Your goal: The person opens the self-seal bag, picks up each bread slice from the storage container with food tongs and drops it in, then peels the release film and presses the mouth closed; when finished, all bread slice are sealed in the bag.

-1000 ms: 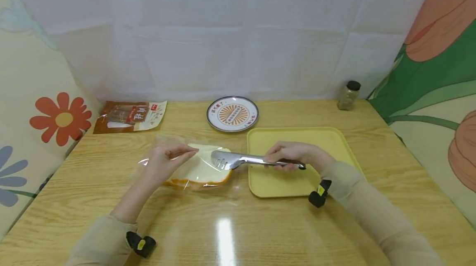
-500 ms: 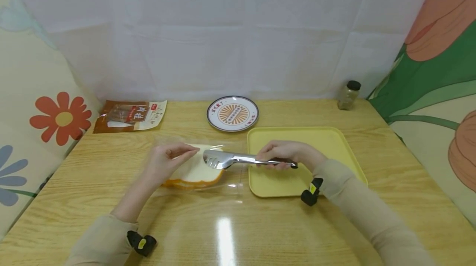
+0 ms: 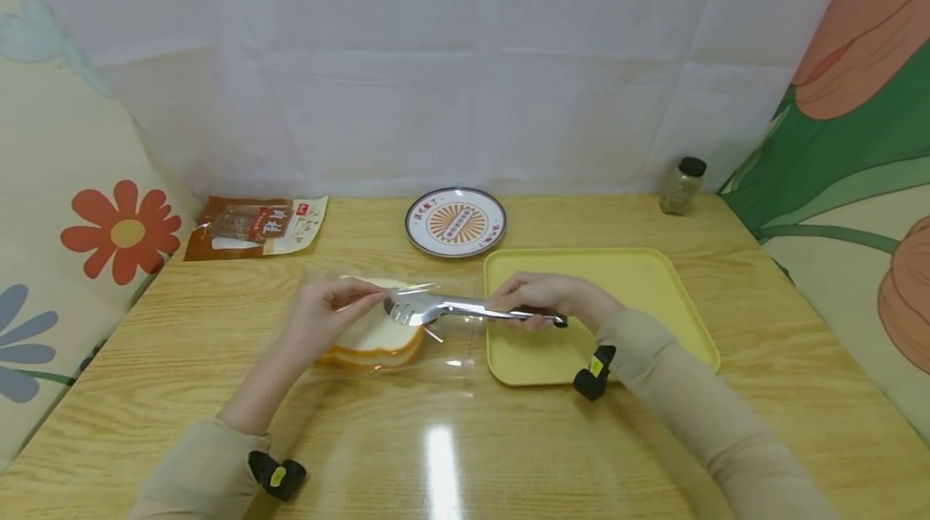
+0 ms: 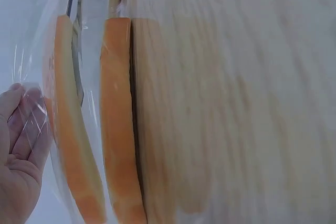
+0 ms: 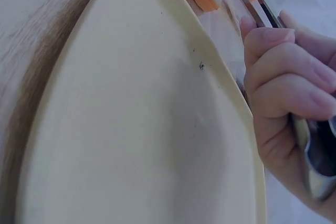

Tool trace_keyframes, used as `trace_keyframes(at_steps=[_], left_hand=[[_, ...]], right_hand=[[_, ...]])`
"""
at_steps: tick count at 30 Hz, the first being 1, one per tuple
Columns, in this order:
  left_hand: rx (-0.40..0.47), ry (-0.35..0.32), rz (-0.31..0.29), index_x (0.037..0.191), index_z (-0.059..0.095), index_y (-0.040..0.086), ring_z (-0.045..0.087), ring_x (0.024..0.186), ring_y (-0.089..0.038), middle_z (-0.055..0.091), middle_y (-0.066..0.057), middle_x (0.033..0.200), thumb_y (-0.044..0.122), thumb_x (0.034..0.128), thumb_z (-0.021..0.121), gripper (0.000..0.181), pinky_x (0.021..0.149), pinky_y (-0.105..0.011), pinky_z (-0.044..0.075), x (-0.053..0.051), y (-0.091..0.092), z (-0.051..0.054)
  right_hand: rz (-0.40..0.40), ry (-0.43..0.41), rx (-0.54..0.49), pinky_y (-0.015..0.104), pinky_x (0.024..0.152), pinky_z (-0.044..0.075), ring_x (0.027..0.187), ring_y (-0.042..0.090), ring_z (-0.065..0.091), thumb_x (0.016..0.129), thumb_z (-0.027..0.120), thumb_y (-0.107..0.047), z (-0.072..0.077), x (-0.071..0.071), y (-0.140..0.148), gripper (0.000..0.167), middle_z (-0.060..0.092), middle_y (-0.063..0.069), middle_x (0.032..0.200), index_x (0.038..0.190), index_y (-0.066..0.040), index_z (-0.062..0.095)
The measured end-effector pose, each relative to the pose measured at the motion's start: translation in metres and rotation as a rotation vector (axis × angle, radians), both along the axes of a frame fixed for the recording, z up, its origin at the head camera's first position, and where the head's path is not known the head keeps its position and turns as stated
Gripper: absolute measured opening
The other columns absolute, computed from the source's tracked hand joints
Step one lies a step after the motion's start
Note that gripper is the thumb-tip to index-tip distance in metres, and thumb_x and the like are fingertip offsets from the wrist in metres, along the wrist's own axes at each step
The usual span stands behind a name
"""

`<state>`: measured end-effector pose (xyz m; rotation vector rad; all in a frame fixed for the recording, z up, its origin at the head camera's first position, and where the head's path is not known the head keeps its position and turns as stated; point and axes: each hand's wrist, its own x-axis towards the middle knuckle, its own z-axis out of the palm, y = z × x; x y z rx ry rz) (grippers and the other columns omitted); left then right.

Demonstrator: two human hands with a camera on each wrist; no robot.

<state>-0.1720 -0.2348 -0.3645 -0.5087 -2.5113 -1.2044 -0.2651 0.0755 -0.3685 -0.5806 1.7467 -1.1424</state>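
Two bread slices lie stacked inside a clear plastic bag (image 3: 452, 350), left of the tray. My left hand (image 3: 323, 316) pinches the bag's film above the bread. With its fingers curled round the handle, my right hand (image 3: 541, 298) holds metal serving tongs (image 3: 465, 308). Their slotted head reaches into the bag over the top slice (image 3: 374, 334). In the left wrist view a gap parts the upper slice (image 4: 79, 150) from the lower slice (image 4: 119, 119), and a tongs arm runs into that gap. Whether the tongs squeeze the bread, I cannot tell.
A yellow tray (image 3: 617, 354) lies under my right hand. Behind stands a patterned round plate (image 3: 455, 223). A brown and cream packet (image 3: 254, 228) lies back left; a black-capped jar (image 3: 681, 187) stands back right. A white cloth (image 3: 465, 68) hangs behind the table.
My right hand has moved left, carrying the tongs farther over the bread. The bread has shifted slightly left. My left hand stays nearly in place.
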Motion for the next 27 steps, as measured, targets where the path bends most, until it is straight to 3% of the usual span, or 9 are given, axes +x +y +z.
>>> trace_keyframes(at_steps=[6, 12, 27], left_hand=[[-0.018, 0.026, 0.001, 0.092, 0.074, 0.006, 0.065, 0.084, 0.004, 0.073, -0.01, 0.092, 0.008, 0.0837, 0.07, 0.009, 0.074, -0.009, 0.053, -0.002, 0.001, 0.0], [-0.053, 0.007, 0.047, 0.093, 0.075, 0.01, 0.06, 0.087, 0.011, 0.074, -0.007, 0.093, 0.011, 0.0842, 0.07, 0.01, 0.077, -0.007, 0.051, -0.002, 0.002, 0.001], [0.055, 0.067, 0.028, 0.093, 0.073, 0.004, 0.061, 0.087, 0.01, 0.073, -0.012, 0.092, 0.004, 0.0843, 0.068, 0.01, 0.08, -0.005, 0.049, 0.0, 0.0, 0.001]], right_hand=[[-0.016, 0.04, 0.029, 0.016, 0.036, 0.031, 0.039, 0.004, 0.037, 0.097, 0.051, -0.022, 0.001, -0.002, -0.008, 0.034, 0.051, -0.003, 0.059, 0.106, 0.009, 0.061], [-0.001, 0.048, 0.033, 0.016, 0.035, 0.031, 0.039, 0.004, 0.037, 0.098, 0.05, -0.023, 0.005, -0.002, -0.014, 0.035, 0.05, -0.002, 0.056, 0.108, 0.009, 0.061], [0.001, -0.002, 0.052, 0.016, 0.035, 0.031, 0.041, 0.004, 0.039, 0.096, 0.052, -0.024, 0.006, 0.001, -0.003, 0.032, 0.052, -0.001, 0.059, 0.098, 0.006, 0.06]])
